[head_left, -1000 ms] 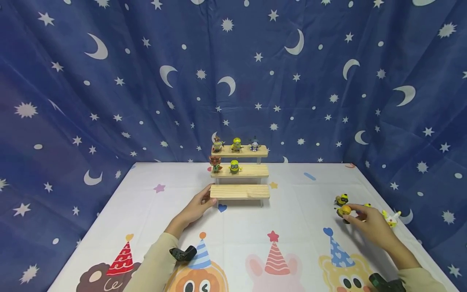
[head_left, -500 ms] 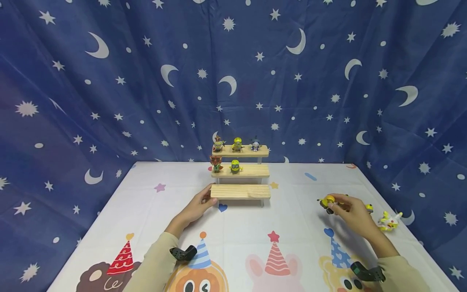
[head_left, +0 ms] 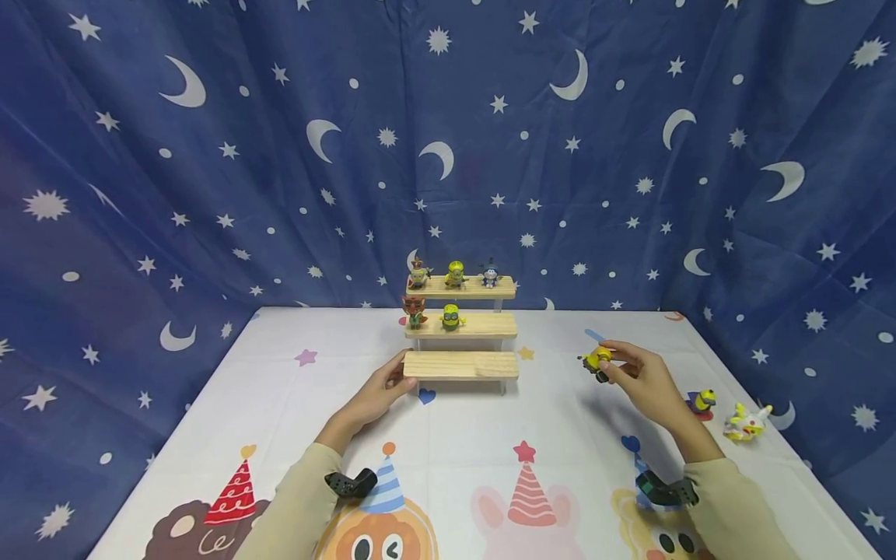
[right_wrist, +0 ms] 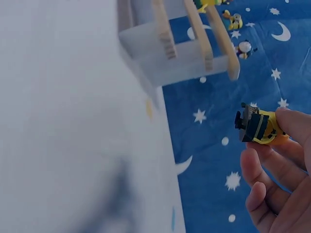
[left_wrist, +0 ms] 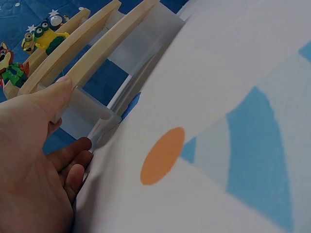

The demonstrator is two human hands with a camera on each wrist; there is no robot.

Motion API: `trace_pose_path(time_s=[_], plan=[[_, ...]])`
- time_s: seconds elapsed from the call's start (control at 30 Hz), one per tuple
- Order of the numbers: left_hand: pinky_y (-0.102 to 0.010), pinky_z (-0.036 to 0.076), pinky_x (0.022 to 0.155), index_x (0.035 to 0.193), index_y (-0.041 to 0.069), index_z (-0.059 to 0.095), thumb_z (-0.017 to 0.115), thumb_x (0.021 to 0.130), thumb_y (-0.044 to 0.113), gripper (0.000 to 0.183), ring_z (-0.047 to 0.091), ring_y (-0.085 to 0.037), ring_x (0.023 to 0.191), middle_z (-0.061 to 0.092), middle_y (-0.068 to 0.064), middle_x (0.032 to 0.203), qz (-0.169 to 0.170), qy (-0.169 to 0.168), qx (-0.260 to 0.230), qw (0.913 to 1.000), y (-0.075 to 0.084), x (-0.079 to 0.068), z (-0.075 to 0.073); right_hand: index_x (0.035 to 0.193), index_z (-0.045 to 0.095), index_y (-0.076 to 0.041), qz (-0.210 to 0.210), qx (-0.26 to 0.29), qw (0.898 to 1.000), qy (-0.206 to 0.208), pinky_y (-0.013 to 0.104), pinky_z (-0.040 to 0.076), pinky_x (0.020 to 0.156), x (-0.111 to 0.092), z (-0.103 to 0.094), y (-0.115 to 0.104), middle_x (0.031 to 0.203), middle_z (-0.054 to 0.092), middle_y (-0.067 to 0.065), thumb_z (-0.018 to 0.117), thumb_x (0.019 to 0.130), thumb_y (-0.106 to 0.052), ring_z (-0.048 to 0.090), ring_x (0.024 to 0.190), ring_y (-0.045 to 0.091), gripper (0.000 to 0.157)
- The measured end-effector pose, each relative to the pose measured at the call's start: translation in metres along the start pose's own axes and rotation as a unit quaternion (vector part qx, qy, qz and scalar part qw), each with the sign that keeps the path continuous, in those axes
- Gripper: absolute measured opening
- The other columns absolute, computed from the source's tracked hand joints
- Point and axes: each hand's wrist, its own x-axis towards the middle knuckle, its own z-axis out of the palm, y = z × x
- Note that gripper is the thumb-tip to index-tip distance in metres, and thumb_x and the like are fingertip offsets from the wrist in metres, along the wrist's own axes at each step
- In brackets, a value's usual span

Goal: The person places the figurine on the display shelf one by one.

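Note:
My left hand point(head_left: 369, 402) holds the left end of the lowest plank of a three-tier wooden display shelf point(head_left: 458, 364). In the left wrist view the thumb lies on the plank's end, and the other fingers are bent by the clear side support point(left_wrist: 87, 114). My right hand point(head_left: 645, 383) pinches a small yellow Minion figurine point(right_wrist: 265, 127) between thumb and fingers, above the table to the right of the shelf. The figurine is tipped sideways, its dark base toward the shelf. On the middle tier stand a fox figurine point(head_left: 414, 312) and a Minion figurine point(head_left: 451, 317).
The top tier bears three figurines, among them a yellow one point(head_left: 455, 275). At the table's right side are a Minion figurine with a red base point(head_left: 701, 403) and a white-and-yellow figurine point(head_left: 746, 422). A blue starry curtain point(head_left: 560, 171) hangs behind the white tablecloth point(head_left: 280, 389).
My right hand has carried the Minion figurine left and toward the back, from the table's right side nearer to the shelf. The left hand stays on the shelf's end.

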Motion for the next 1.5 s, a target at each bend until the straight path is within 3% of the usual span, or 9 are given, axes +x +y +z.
trace_pose_path(time_s=[0.4,0.7,1.03,1.23,1.5], plan=[[-0.056,0.038,0.116,0.163,0.016,0.021,0.059,0.102,0.038,0.075,0.046,-0.036,0.138,0.049,-0.019,0.152,-0.009,0.012,0.004,0.9999,0.000,-0.001,-0.001,0.131,0.059,0.005,-0.012,0.050,0.998,-0.019,0.020,0.053,0.066,0.039,0.023,-0.023,0.117,0.071,0.029,0.064,0.100,-0.014,0.065,0.072,0.003,0.037],[-0.061,0.029,0.120,0.163,0.017,0.020,0.058,0.103,0.038,0.075,0.042,-0.039,0.143,0.045,-0.020,0.155,-0.008,0.003,-0.002,1.0000,0.001,-0.002,-0.001,0.137,0.059,0.000,-0.022,0.016,0.999,-0.043,0.024,0.051,0.064,0.064,0.037,-0.039,0.122,0.069,0.027,0.060,0.102,-0.013,0.069,0.079,0.022,0.037],[-0.059,0.033,0.119,0.163,0.017,0.021,0.059,0.102,0.039,0.075,0.044,-0.037,0.141,0.047,-0.018,0.153,-0.009,0.005,0.001,0.9999,0.000,0.000,-0.001,0.136,0.060,-0.001,-0.016,0.021,0.998,-0.060,0.029,0.055,0.070,0.082,0.055,-0.053,0.123,0.069,0.025,0.061,0.102,-0.013,0.071,0.085,0.029,0.036],[-0.058,0.033,0.119,0.163,0.018,0.022,0.060,0.102,0.038,0.075,0.045,-0.036,0.140,0.048,-0.017,0.153,-0.012,0.008,-0.007,0.9999,-0.001,0.000,0.000,0.136,0.061,-0.001,-0.019,0.029,0.997,-0.074,0.034,0.057,0.072,0.090,0.062,-0.057,0.121,0.069,0.023,0.063,0.101,-0.014,0.069,0.081,0.024,0.037],[-0.058,0.035,0.118,0.163,0.016,0.021,0.059,0.102,0.039,0.075,0.046,-0.037,0.139,0.047,-0.020,0.153,-0.006,0.006,-0.002,1.0000,-0.002,0.001,0.000,0.136,0.061,-0.001,-0.038,0.027,0.995,-0.090,0.048,0.059,0.080,0.103,0.071,-0.064,0.123,0.069,0.021,0.064,0.100,-0.013,0.069,0.088,0.027,0.037]])
